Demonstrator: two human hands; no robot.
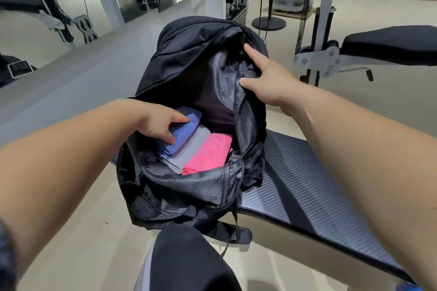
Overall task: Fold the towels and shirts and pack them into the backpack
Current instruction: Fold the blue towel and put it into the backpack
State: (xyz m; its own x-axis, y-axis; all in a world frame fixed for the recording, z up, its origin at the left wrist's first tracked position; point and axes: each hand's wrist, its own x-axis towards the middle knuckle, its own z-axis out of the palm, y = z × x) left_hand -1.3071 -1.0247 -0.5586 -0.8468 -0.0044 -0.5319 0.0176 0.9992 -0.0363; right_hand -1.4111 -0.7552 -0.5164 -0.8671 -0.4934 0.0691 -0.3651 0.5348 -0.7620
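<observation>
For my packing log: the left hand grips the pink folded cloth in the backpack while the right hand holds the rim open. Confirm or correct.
One error: the head view shows the left hand gripping the blue folded cloth; the pink folded cloth lies untouched. The right hand does hold the backpack rim open.

Black ribbed bench pad (307, 184): open black backpack (189, 54) sits on its left end, bottom hanging past that edge.

The backpack (184, 59) gapes wide; a blue cloth (183, 132), grey cloth (189, 151) and pink cloth (209, 153) (packed side by side) fill its near end, with room beyond them.
</observation>
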